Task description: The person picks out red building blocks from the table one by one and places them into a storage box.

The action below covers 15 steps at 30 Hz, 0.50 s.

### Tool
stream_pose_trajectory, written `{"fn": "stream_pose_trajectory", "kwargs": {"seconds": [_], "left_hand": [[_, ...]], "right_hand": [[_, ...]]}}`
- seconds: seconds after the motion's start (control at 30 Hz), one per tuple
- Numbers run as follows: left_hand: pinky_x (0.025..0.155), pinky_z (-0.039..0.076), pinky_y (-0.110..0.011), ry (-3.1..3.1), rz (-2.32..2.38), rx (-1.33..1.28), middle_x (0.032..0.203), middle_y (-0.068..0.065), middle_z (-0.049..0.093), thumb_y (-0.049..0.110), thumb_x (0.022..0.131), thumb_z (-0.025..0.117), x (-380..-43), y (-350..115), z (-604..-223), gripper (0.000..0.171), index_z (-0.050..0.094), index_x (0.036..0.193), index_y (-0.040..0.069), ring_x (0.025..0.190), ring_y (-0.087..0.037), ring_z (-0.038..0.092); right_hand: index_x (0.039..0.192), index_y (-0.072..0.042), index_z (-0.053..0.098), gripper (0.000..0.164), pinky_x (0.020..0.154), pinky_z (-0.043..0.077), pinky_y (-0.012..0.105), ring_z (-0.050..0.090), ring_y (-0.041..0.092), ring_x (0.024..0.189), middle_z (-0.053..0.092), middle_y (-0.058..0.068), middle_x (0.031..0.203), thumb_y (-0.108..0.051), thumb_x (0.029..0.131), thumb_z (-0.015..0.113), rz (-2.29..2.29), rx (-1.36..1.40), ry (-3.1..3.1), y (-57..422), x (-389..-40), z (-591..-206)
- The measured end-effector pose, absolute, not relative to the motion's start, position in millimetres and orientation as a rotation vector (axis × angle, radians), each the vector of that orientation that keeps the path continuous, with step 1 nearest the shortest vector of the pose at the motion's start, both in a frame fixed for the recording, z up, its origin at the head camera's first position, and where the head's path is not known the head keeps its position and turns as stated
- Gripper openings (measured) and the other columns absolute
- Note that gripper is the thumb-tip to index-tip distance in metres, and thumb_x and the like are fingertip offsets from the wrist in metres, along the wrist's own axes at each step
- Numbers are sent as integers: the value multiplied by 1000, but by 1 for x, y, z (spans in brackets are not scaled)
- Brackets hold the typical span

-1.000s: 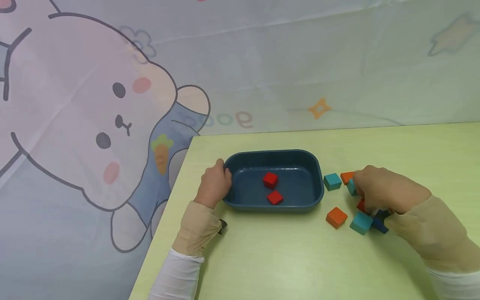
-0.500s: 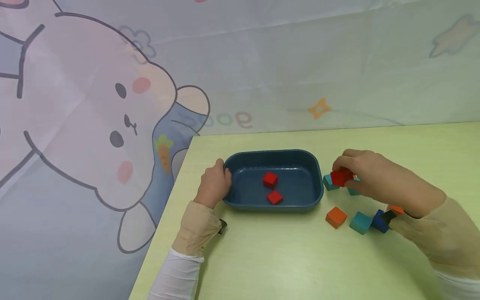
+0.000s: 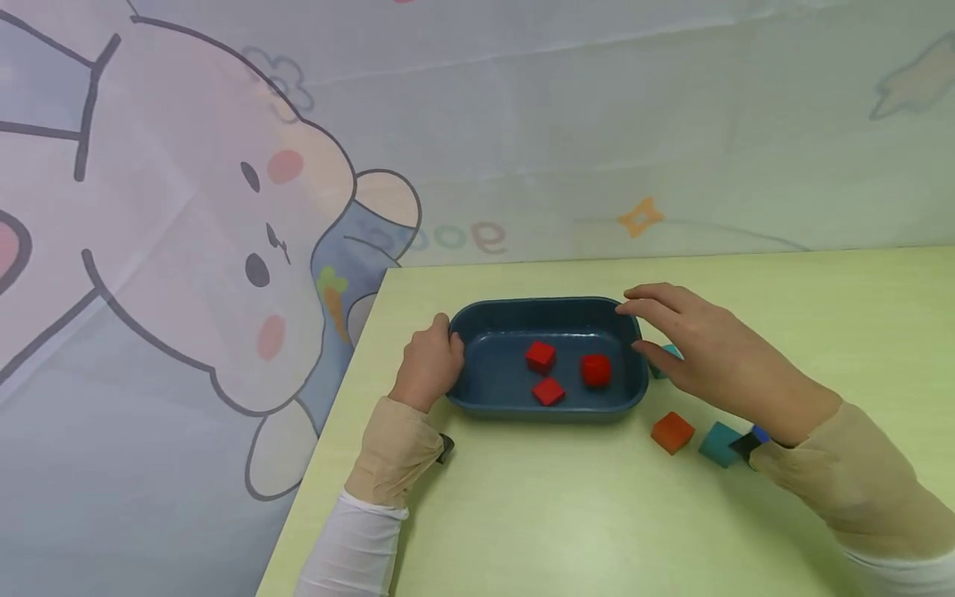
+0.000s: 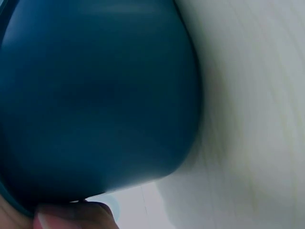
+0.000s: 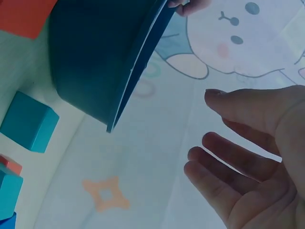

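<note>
A dark blue oblong tray [image 3: 548, 412] stands on the table. Inside it are two red blocks lying close together, one red block [image 3: 540, 356] behind the other, plus a third red block [image 3: 595, 371] nearer the right end. My left hand [image 3: 429, 365] grips the tray's left rim; the left wrist view shows its fingertips at the rim beside the tray's wall [image 4: 100, 95]. My right hand [image 3: 701, 348] hovers at the right rim, thumb and fingers spread apart with nothing between them, as the right wrist view [image 5: 248, 157] also shows.
Right of the tray lie an orange block [image 3: 672, 433], a teal block [image 3: 719, 444] and a blue block [image 3: 760, 434] partly hidden by the right wrist. Another teal block [image 5: 29, 121] sits close to the tray's end. A printed cloth [image 3: 522, 149] hangs behind the table.
My right hand has picked a red block from the pile, carried it left and let it go into the tray. The left hand has stayed on the rim.
</note>
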<state>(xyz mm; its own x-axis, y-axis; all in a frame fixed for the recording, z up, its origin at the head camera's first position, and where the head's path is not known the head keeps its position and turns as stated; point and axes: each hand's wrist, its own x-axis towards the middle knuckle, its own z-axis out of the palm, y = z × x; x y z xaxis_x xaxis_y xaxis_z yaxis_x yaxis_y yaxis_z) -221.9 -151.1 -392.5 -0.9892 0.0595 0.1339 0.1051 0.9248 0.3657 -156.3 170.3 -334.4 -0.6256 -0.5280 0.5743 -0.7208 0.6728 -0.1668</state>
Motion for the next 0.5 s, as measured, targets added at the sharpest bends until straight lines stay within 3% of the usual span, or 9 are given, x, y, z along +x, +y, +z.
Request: {"fn": "stream_pose_trajectory", "kwargs": {"seconds": [0.23, 0.5], "left_hand": [[59, 55, -45, -2959, -564, -116, 85, -24, 71, 16, 101, 47, -219, -151, -390, 15, 55, 98, 2, 72, -39, 72], [56, 51, -41, -2989, -583, -97, 82, -22, 69, 18, 101, 47, -220, -151, -394, 16, 53, 95, 4, 69, -36, 69]], "right_hand": [[106, -3, 67, 37, 72, 56, 39, 65, 24, 93, 68, 9, 104, -6, 72, 83, 445, 973, -2456, 174, -158, -338], [105, -7, 69, 30, 68, 57, 30, 68, 18, 87, 69, 6, 104, -14, 78, 81, 310, 1127, -2622, 166, -147, -358]]}}
